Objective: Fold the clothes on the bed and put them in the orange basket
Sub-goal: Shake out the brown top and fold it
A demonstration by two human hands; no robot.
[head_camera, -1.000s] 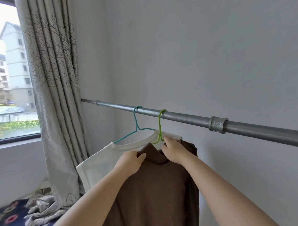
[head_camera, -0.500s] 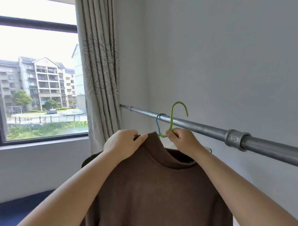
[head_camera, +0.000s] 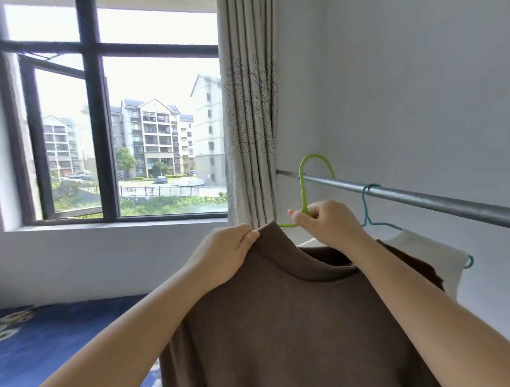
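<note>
Up by the grey metal clothes rail (head_camera: 423, 196) on the wall, both hands are busy with a brown knit high-neck sweater (head_camera: 283, 323). Left hand (head_camera: 224, 253) pinches the edge of the collar between thumb and fingers. Right hand (head_camera: 328, 225) is curled around the neck of a lime green plastic hanger (head_camera: 304, 188), whose hook sits clear of the rail, so the sweater hangs from the hands alone, in front of the person and over the near edge of the blue floral bedspread (head_camera: 50, 342).

Progress-wise, I'd say this is really early. The sweater looks like it's on its hanger, nothing's folded, and no orange basket shows anywhere. A cream sleeveless top (head_camera: 426, 253) hangs on a teal wire hanger (head_camera: 368, 206) hooked over the rail, so that one probably needs doing too. What's left as I see it: slip the hanger out, fold, find the basket, repeat. Patterned beige curtain (head_camera: 250, 105) hangs beside the dark-framed window (head_camera: 95, 112).
</note>
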